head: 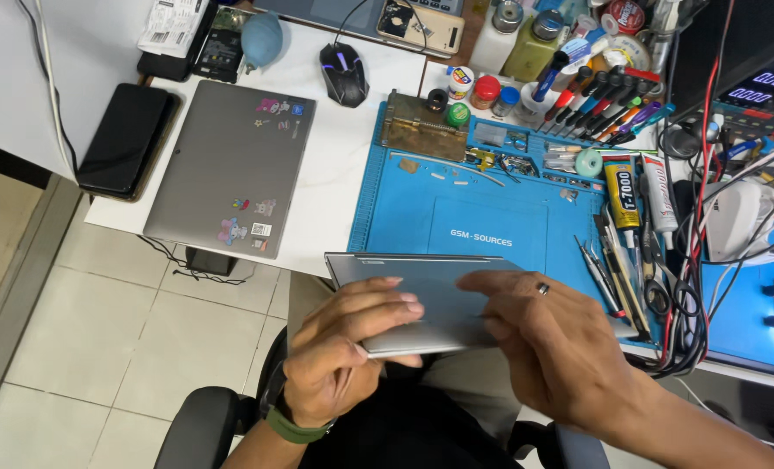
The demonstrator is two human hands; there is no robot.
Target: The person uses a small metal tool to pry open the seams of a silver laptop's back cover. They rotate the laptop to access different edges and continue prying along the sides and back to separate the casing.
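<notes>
I hold a thin grey closed laptop or tablet (pixel 430 287) over my lap at the near edge of the blue work mat (pixel 404 208). My left hand (pixel 348 347), with a green wristband, grips its near left edge, thumb under and fingers on top. My right hand (pixel 547 339), wearing a ring, rests flat on its right side with the fingers spread over the lid.
A second grey laptop (pixel 230 165) with stickers lies closed on the white table, a black tablet (pixel 126 139) to its left. A black mouse (pixel 343 74), a metal jig (pixel 421 126), screwdrivers (pixel 595 100), glue tubes (pixel 625 191), tweezers (pixel 608 269) and tangled cables (pixel 691 287) crowd the right.
</notes>
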